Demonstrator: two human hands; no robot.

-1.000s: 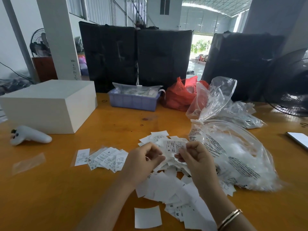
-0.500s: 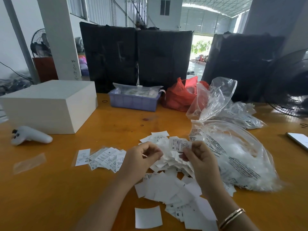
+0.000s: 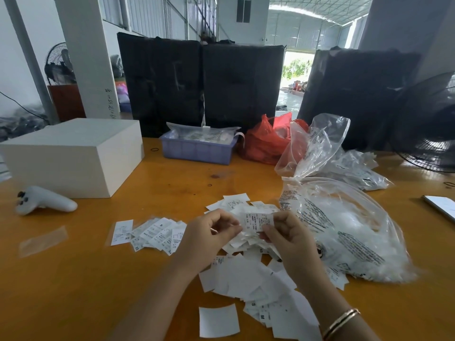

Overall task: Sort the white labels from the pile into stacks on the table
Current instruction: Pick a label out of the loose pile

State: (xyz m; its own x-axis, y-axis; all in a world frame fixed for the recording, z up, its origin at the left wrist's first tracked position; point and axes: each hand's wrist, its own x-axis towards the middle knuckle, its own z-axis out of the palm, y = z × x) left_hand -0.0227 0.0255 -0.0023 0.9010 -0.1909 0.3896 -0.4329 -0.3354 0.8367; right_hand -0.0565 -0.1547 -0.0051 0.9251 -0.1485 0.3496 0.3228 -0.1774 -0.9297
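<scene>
From my remote seat, starting at the far left of the orange worktop (image 3: 73, 279), I see a white handheld controller (image 3: 45, 204) lying near a white box (image 3: 71, 156). Just right of those, a fanned row of sorted labels (image 3: 150, 233) lies flat on the wood: small white rectangles with fine black print, some showing a size letter such as S or XS.

My left hand (image 3: 209, 238) hovers past that row with its fingers curled, thumb and fingertips pinching the left edge of one label (image 3: 257, 221). That label is a white slip covered in several lines of small dark text, held face up between both hands above the pile. My right hand (image 3: 286, 238) pinches its right edge, so both hands are clamped on the same slip, close together.

Beneath and around the hands sits the loose pile of labels (image 3: 246, 274), many turned blank side up, a few showing S or M. One blank white square (image 3: 218, 321) lies apart at the near edge.

Further right, a clear plastic bag (image 3: 349, 232) printed with black text touches the pile. Behind it are a red bag (image 3: 266, 141) and a lilac tray (image 3: 197, 150).
</scene>
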